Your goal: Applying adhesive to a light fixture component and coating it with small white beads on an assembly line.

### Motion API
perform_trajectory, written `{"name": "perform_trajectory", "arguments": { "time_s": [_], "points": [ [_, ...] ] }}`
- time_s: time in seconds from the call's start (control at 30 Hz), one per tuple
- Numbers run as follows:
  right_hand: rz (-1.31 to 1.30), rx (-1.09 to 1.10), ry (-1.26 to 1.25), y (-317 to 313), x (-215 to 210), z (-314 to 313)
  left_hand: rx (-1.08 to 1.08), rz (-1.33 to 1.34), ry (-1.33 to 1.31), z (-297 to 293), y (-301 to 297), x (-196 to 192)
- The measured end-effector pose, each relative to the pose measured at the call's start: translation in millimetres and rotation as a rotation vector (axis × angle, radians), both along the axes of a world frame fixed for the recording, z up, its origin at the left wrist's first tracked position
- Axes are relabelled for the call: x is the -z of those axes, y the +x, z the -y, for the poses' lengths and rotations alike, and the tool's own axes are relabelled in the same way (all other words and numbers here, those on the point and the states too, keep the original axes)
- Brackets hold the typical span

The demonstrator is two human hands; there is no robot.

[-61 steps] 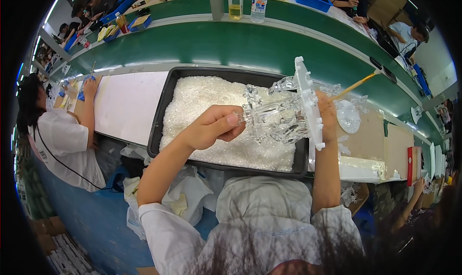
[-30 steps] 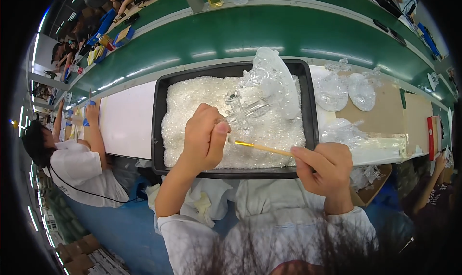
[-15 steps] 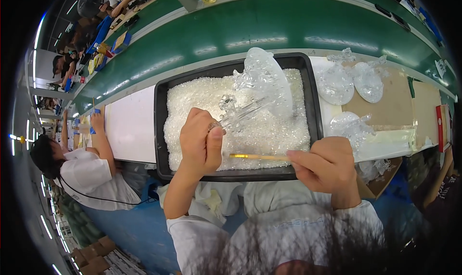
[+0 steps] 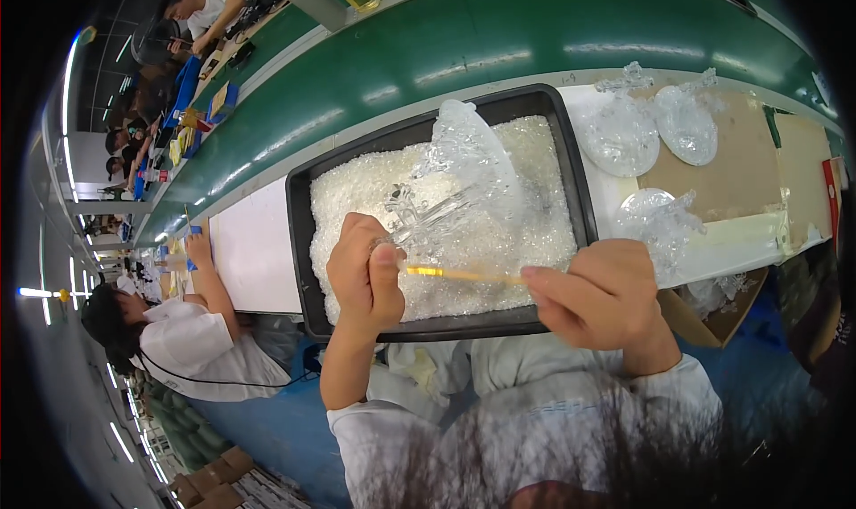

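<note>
- Left hand: thumb and curled fingers pinching the narrow end of a clear plastic piece;
- Piece: held over a black tray of glittering white granules, its broad disc directed away from the person; contact with the granules cannot be told;
- Right hand: fingertips pinching the pale handle of a brush; gold ferrule near the left thumb;
- Right of tray: three similar clear pieces;
- Far left: a co-worker in white.
</note>
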State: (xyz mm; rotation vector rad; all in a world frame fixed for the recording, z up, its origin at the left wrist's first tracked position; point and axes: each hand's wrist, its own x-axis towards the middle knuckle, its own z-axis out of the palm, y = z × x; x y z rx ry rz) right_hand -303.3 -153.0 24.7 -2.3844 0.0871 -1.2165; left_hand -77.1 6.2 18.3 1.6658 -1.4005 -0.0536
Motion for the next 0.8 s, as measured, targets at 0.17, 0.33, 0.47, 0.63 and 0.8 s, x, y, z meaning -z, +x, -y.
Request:
{"name": "perform_trajectory", "arguments": {
  "time_s": [0.17,0.33,0.47,0.63,0.8],
  "points": [
    [0.007,0.058,0.025,-0.6,-0.8,0.2,-0.014,0.034,-0.024,-0.2,1.9,3.8],
    [-0.021,-0.048,0.019,0.6,4.1,2.6,-0.055,0.0,0.021,-3.8,-0.8,3.1],
    [0.035,-0.017,0.058,2.5,9.4,2.3,-0.068,0.004,0.021,-5.1,3.4,3.9],
    [0.133,-0.003,0.153,5.2,15.8,-2.9,0.017,0.173,0.01,-0.3,12.5,-1.5],
    [0.21,-0.08,0.199,3.3,29.7,-3.0,-0.061,0.04,0.098,3.7,3.9,-31.5]
  ]
}}
